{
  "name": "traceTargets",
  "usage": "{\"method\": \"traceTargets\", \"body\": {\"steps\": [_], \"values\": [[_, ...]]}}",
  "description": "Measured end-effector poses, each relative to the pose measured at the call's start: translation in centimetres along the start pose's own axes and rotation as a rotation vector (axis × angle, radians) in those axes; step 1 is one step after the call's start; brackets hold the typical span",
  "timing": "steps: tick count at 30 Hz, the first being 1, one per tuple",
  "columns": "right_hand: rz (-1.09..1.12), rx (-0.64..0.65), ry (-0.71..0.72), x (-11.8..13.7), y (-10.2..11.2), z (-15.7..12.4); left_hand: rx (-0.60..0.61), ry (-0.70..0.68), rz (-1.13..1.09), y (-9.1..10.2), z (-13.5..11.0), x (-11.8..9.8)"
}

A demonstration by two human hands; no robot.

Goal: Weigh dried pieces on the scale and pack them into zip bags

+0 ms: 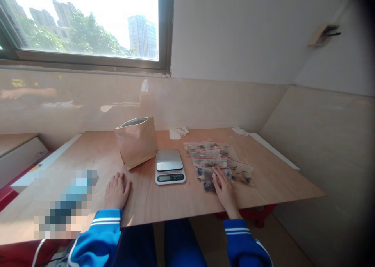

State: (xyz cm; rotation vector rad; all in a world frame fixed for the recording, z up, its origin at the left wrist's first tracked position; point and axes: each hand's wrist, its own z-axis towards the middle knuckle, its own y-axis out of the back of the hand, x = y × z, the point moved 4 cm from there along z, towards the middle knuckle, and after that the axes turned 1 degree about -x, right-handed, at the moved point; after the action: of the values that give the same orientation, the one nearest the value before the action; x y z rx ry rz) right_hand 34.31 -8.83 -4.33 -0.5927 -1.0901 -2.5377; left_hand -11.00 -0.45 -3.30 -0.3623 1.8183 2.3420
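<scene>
My left hand (117,190) lies flat on the table, fingers stretched out, holding nothing. A brown paper pouch (137,144) stands upright just beyond it, its top open. Right of the pouch is a white kitchen scale (170,167) with a bare metal plate; its display is too small to read. My right hand (225,189) rests with fingers extended on the nearest clear zip bag (207,185), which has dark contents. Several similar zip bags (212,153) with red seal lines overlap behind it, holding dark and brownish pieces I cannot make out.
The wooden table (181,204) reaches back to a tiled wall beneath a window. White paper (175,134) and a crumpled tissue (239,131) lie along its back edge. A pixelated patch hides something at the left. A white cable (38,253) hangs at the lower left.
</scene>
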Motion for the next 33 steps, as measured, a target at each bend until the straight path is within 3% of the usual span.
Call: {"method": "traceTargets", "body": {"steps": [8,12,15,20,22,24,28,30,33], "values": [[0.201,-0.004,-0.083,-0.3,0.7,0.3,0.014,-0.028,0.008,0.0,0.0,0.1],[0.244,0.008,-0.099,1.6,1.6,2.1,-0.02,-0.04,0.006,-0.1,-0.1,0.2],[0.251,0.029,0.008,6.0,2.5,5.1,-0.03,-0.048,0.004,-0.1,-0.3,0.2],[0.356,0.132,0.266,18.6,3.7,10.9,-0.03,-0.06,0.001,-0.1,-0.6,0.3],[0.441,0.237,0.381,23.1,2.4,11.7,-0.039,-0.075,0.0,-0.2,-0.7,0.4],[0.45,0.367,0.48,26.0,-0.5,10.9,-0.059,-0.089,-0.01,-0.4,-0.7,0.7],[0.236,0.62,0.518,27.7,-8.7,5.5,-0.084,-0.113,-0.055,-0.5,-0.9,1.1],[0.135,0.636,0.459,27.7,-11.4,2.9,-0.073,-0.111,-0.076,-0.4,-1.0,1.1],[0.098,0.541,0.31,28.3,-12.4,0.6,-0.046,-0.124,-0.107,0.0,-1.1,1.0]]}}
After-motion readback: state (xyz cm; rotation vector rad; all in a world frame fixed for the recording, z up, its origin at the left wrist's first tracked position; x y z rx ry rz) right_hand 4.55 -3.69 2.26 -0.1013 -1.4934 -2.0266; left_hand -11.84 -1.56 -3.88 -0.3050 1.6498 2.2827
